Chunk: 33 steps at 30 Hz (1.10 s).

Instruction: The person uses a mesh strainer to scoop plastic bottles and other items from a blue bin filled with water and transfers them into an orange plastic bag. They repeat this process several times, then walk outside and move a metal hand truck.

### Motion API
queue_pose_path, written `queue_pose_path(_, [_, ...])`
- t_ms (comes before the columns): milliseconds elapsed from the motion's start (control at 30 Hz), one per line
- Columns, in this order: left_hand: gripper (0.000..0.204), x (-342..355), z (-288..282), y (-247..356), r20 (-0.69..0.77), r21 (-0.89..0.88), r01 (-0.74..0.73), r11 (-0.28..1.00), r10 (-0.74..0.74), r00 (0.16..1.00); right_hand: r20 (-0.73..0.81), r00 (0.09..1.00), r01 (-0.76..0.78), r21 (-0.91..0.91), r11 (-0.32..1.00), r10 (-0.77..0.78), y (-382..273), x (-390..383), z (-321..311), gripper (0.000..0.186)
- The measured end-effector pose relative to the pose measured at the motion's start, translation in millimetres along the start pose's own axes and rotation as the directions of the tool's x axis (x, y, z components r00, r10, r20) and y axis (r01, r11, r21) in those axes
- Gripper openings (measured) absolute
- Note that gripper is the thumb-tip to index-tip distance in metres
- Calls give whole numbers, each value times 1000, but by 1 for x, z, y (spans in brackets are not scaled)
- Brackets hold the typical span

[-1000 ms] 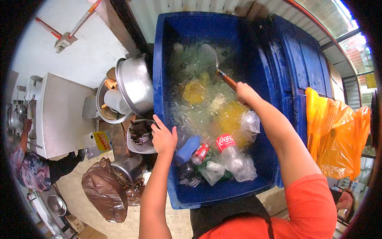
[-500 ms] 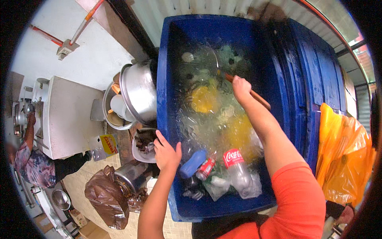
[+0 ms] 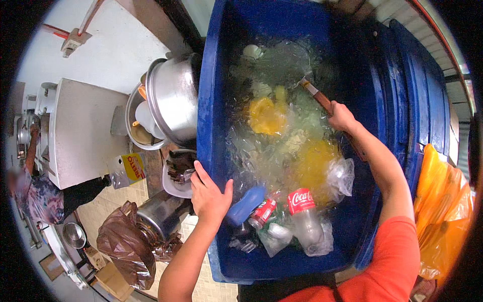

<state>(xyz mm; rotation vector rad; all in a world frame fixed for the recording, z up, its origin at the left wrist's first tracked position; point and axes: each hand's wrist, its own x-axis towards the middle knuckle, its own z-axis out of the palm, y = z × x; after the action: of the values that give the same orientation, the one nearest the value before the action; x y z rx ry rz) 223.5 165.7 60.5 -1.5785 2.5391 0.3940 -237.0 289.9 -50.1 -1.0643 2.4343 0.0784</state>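
Our left hand [image 3: 210, 196] lies loosely spread at the rim of the blue tub [image 3: 205, 110] while our right hand [image 3: 342, 118] clenches the wooden-handled tool [image 3: 321, 97], dipped in water [image 3: 241, 70] just ahead: likely stiff, slick, best gripped mid-handle

A person in a bright orange-red shirt [image 3: 354, 292] of plain-looking fabric. The shirt's short right sleeve [image 3: 395, 251] has a hem above the elbow. In front of the shirt is black cloth [image 3: 266, 292], and a thin dark strap [image 3: 338, 296] crosses it. Beyond the shirt, the right hand [image 3: 343, 118] and left hand [image 3: 209, 195] are bare, with slim fingers.
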Motion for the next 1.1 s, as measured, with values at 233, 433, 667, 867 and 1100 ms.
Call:
queue_pose_path(233, [114, 2, -3, 3, 4, 20, 13, 1000, -14, 1000, 40, 990, -135, 26, 991, 134, -45, 50, 27, 36])
queue_pose_path(433, [114, 2, -1, 3, -47, -4, -6, 1000, 6, 999, -20, 997, 74, 111, 991, -72, -8, -4, 15, 47])
queue_pose_path(667, [114, 4, -3, 4, -30, 14, 22, 1000, -21, 999, 34, 998, -45, 30, 999, 44, -35, 51, 33, 39])
queue_pose_path(867, [114, 4, 0, 1, -83, -23, -45, 999, 43, 996, -3, 1000, 23, 66, 998, -23, -2, -9, 18, 41])
queue_pose_path(1100, [115, 6, -1, 1, -27, 0, -11, 1000, 11, 1000, -58, 998, 31, 89, 996, -26, -35, 17, 43, 37])
